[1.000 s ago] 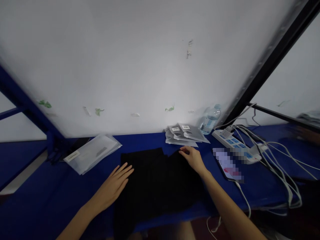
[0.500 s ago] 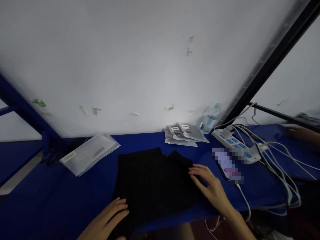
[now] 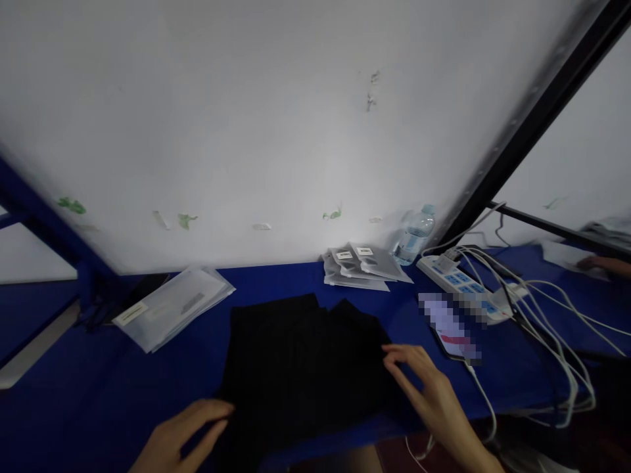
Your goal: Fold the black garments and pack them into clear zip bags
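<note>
A black cloth garment lies spread on the blue table, close to its front edge. At the garment's lower left edge is my left hand, thumb and fingers apart with a gap between them. My right hand touches the garment's right edge, its thumb and fingertips close together around the cloth there. How much fabric sits between those fingertips is hard to make out, as black lies on black.
Clear plastic bags lie at the left, more packets at the back. A water bottle, a power strip, a phone and white cables are on the right. Another person's hand rests on paper.
My left hand has moved left and down, off the top of the garment to its edge. My right hand has slid slightly down and right along the edge. White paper now shows by the other person's hand.
</note>
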{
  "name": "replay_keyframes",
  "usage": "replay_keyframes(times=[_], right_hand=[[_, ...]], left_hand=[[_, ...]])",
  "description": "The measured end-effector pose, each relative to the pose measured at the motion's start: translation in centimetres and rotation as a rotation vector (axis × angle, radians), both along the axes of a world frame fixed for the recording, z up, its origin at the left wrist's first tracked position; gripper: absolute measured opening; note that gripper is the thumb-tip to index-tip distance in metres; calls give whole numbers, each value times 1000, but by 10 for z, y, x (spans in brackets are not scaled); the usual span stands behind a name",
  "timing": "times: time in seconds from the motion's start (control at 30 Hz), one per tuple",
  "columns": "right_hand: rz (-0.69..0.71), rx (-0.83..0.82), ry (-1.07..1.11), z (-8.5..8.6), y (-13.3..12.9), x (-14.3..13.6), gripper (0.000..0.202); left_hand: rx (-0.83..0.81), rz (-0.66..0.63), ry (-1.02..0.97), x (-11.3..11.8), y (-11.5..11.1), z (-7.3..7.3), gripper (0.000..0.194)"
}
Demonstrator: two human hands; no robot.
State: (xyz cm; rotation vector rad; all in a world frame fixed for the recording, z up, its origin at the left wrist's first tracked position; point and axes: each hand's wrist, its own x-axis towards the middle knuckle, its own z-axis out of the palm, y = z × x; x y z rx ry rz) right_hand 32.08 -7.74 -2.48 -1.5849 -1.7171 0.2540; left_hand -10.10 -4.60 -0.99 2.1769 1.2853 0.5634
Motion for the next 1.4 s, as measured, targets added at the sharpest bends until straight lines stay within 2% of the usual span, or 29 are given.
replay_keyframes(times=[0.1, 0.17, 0.27, 0.33, 0.4, 0.5, 0.63, 0.77, 0.87, 0.97, 1.07, 1.17, 1.23, 1.3, 1.4], right_hand=[[-24, 30, 23, 16, 39, 1, 23], [-42, -12, 41, 16, 69, 3, 27], [-101, -110, 60, 5, 103, 9, 34], [-150, -130, 64, -3, 109, 14, 39], [-190, -129, 68, -8, 103, 20, 42], [-221, -203, 108, -10, 82, 24, 43], [-230, -324, 101, -10, 69, 23, 41], [-183, -295, 97, -5, 71, 20, 36], [-216, -182, 143, 1, 74, 18, 38], [-265, -108, 166, 3, 74, 15, 40], [-323, -86, 35, 3, 73, 11, 44], [-327, 16, -128, 6, 71, 6, 49], [-339, 77, -138, 8, 70, 3, 49], [-364, 36, -81, 8, 70, 2, 46], [-384, -113, -56, 1, 71, 6, 41]], left_hand=[[7, 103, -33, 8, 39, 19, 25], [5, 143, -10, 15, 69, 24, 31], [34, 235, 24, 21, 103, 13, 30], [85, 304, 39, 19, 111, 1, 33], [143, 323, 32, 14, 109, -10, 38], [180, 245, 22, 10, 97, -19, 41], [125, 170, 57, 16, 95, -22, 43], [77, 152, 48, 24, 106, -19, 35], [64, 170, 32, 27, 107, -11, 22], [57, 197, 5, 30, 101, -4, 19], [23, 246, -19, 33, 97, -4, 27], [-7, 273, -13, 34, 98, -8, 31], [-3, 287, -12, 34, 98, -11, 30], [0, 319, -22, 35, 99, -13, 30], [-5, 359, -33, 35, 98, -16, 32]])
